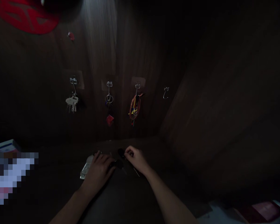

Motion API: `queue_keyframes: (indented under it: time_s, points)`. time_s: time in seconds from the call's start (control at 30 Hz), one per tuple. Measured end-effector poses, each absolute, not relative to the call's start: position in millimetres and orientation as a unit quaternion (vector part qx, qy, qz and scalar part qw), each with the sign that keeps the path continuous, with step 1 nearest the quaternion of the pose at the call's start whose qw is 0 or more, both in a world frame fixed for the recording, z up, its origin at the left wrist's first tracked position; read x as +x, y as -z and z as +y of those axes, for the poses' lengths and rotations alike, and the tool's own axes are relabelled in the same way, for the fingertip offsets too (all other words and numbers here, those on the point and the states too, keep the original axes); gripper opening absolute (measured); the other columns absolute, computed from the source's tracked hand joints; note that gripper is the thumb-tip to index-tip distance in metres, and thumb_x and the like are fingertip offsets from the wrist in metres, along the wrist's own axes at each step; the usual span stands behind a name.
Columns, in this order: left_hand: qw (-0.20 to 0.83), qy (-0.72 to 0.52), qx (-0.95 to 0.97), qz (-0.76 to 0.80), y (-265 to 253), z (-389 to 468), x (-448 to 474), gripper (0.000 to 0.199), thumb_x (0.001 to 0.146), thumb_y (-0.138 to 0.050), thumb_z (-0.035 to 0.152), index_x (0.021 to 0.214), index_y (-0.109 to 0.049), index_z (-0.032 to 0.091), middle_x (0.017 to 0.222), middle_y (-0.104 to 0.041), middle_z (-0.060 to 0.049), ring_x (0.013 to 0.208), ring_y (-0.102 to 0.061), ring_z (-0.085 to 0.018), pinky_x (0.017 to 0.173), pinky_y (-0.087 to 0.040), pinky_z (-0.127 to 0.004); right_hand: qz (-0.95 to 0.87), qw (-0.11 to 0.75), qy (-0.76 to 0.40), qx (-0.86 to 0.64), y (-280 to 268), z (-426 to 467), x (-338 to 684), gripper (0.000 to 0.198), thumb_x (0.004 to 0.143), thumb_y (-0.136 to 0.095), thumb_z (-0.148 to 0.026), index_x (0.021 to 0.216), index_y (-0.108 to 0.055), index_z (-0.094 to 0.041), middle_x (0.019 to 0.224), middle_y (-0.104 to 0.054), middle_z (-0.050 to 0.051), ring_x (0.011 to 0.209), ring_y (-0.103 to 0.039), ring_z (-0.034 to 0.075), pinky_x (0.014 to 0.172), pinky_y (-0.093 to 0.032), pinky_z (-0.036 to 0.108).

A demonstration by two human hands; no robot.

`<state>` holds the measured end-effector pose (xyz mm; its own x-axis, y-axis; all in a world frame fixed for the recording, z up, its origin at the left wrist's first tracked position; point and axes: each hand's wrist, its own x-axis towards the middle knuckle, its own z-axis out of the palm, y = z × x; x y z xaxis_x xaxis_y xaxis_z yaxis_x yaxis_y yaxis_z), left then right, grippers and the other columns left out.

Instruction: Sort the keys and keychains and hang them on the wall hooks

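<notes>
Black piece (121, 152), small and too dark to make out in detail, sits at the bunched fingertips of the right hand (135, 157), thumb and fingers closed on its near end, just above the dark surface (121, 202). Beneath that wrist a thin pale strip (136, 172) slants away. Just left of the grip and nearer the wearer lies a second black item (118, 164), touching the fingertips of the left hand (100, 165); whether those fingers grasp it, I cannot tell. That palm is turned down, its fingers bent, and past its far side shows a pale, glossy object (85, 168), partly covered. Beyond the grip, on the dark wooden panel (93, 127), hang an orange-red looped cord (134, 107), then, farther left, a ring (109, 99) above a red tag (109, 120), and a bunch of silvery keys (72, 102). Up and right of the grip is a bare metal hook (166, 93). Well off to the left stands a pale box (4, 146).
</notes>
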<state>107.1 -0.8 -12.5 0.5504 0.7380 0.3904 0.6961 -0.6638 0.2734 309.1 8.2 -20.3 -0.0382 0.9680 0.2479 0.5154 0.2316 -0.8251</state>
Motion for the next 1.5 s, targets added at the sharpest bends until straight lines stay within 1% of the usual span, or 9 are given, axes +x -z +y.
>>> queue_keyframes:
  time_s: [0.1,0.23,0.43,0.57,0.7,0.9,1.13,1.3,1.5]
  points:
    - [0.03,-0.253,0.877,0.408,14,0,105,0.016,0.081,-0.054,0.02,0.095,-0.061,0.024,0.093,-0.07,-0.002,0.089,-0.063,-0.022,0.101,-0.033,-0.051,-0.694,0.381,-0.222,-0.568,18,6,312,0.008,0.079,-0.053,-0.025,0.077,-0.06,-0.022,0.065,-0.059,-0.004,0.057,-0.053,0.012,0.054,-0.036,0.02]
    - [-0.005,-0.242,0.866,0.438,11,-2,96,0.025,0.076,-0.063,0.031,0.099,-0.06,0.023,0.096,-0.069,-0.005,0.095,-0.062,-0.027,0.1,-0.033,-0.054,-0.718,0.345,-0.146,-0.587,19,8,320,0.009,0.082,-0.051,-0.022,0.079,-0.06,-0.022,0.074,-0.063,-0.002,0.065,-0.056,0.013,0.059,-0.038,0.022]
    - [-0.008,-0.197,0.873,0.447,10,1,86,0.009,0.081,-0.057,0.029,0.084,-0.064,0.024,0.092,-0.069,-0.004,0.097,-0.061,-0.026,0.099,-0.035,-0.055,-0.71,0.345,-0.096,-0.606,24,13,325,0.011,0.082,-0.052,-0.017,0.076,-0.059,-0.022,0.079,-0.06,0.002,0.08,-0.056,0.019,0.071,-0.042,0.029]
    - [-0.007,-0.204,0.879,0.43,8,1,87,0.008,0.081,-0.055,0.024,0.08,-0.063,0.023,0.084,-0.068,-0.002,0.09,-0.063,-0.023,0.099,-0.036,-0.053,-0.715,0.374,-0.067,-0.587,22,12,323,0.011,0.081,-0.053,-0.014,0.081,-0.06,-0.021,0.087,-0.061,0.004,0.089,-0.054,0.021,0.08,-0.041,0.034]
    - [-0.005,-0.219,0.882,0.416,3,-2,92,0.01,0.083,-0.051,0.026,0.08,-0.059,0.022,0.079,-0.066,-0.001,0.082,-0.064,-0.02,0.101,-0.034,-0.052,-0.739,0.43,-0.047,-0.516,15,6,314,0.016,0.083,-0.049,-0.012,0.088,-0.06,-0.022,0.087,-0.062,0.004,0.086,-0.055,0.02,0.079,-0.043,0.034]
    - [-0.012,-0.264,0.878,0.399,-1,-1,97,0.012,0.087,-0.045,0.026,0.082,-0.056,0.021,0.08,-0.066,0.0,0.078,-0.064,-0.018,0.099,-0.039,-0.049,-0.806,0.412,-0.1,-0.415,4,-10,292,0.026,0.08,-0.052,-0.011,0.102,-0.059,-0.022,0.094,-0.063,0.005,0.091,-0.055,0.019,0.083,-0.044,0.034]
    - [-0.007,-0.329,0.862,0.385,5,1,97,0.016,0.091,-0.042,0.031,0.088,-0.055,0.022,0.082,-0.067,0.001,0.08,-0.065,-0.017,0.096,-0.043,-0.045,-0.759,0.416,-0.283,-0.414,10,-13,274,0.026,0.077,-0.055,-0.012,0.101,-0.056,-0.021,0.092,-0.063,0.002,0.085,-0.059,0.014,0.077,-0.047,0.027]
    - [-0.014,-0.371,0.845,0.385,8,0,96,0.023,0.092,-0.041,0.039,0.083,-0.057,0.024,0.073,-0.068,0.003,0.076,-0.066,-0.018,0.091,-0.046,-0.041,-0.75,0.405,-0.305,-0.425,12,-12,271,0.013,0.077,-0.061,-0.018,0.089,-0.06,-0.021,0.083,-0.064,-0.001,0.079,-0.06,0.013,0.072,-0.045,0.025]
    - [0.022,-0.413,0.807,0.422,15,0,93,0.028,0.088,-0.045,0.046,0.08,-0.059,0.024,0.074,-0.069,-0.001,0.089,-0.064,-0.023,0.08,-0.052,-0.039,-0.767,0.385,-0.291,-0.422,8,-15,269,0.018,0.072,-0.065,-0.017,0.09,-0.064,-0.021,0.086,-0.065,0.0,0.081,-0.059,0.015,0.075,-0.044,0.026]
